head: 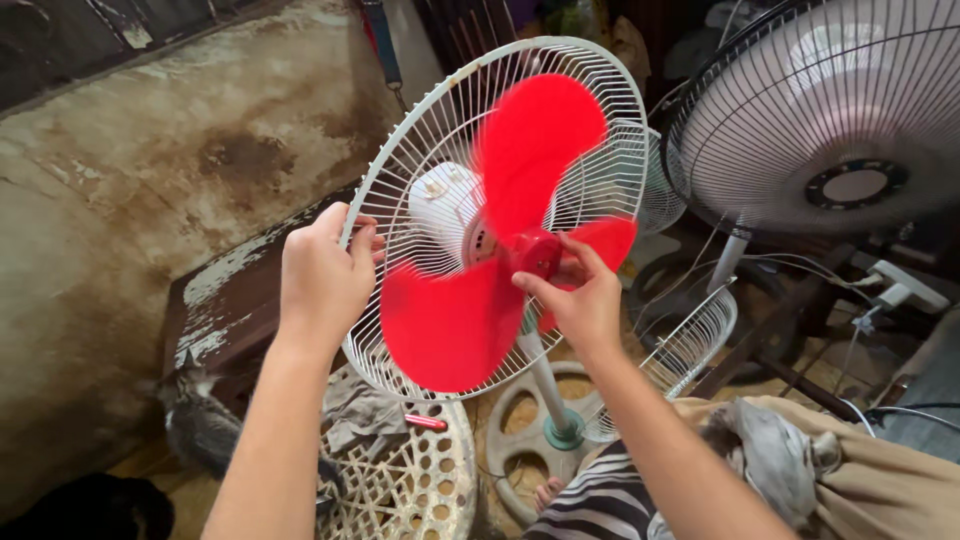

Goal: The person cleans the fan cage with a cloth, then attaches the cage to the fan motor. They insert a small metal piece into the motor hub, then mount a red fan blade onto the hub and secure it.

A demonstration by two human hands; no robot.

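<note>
Head view, inspector: "Left hand (325,275)?"
"Clenched on the rim of the white wire rear fan guard (420,130)."
"Right hand (578,298)?"
"Fingers pinch the red hub cap (540,255) at the centre of the red three-bladed plastic propeller (500,230), inside that guard."

A stained, mottled wall (150,150) of brown and grey fills the left of a cramped, cluttered room, lit by soft daylight. A dark wooden bench (225,300) with flaking white paint stands against it. A grey cat (195,420) sits on the floor beside the bench, near a perforated plastic stool (410,485). At right, a second fan (830,120) with a dark grille stands among loose cables (860,300) and a spare wire guard (680,350)
</note>
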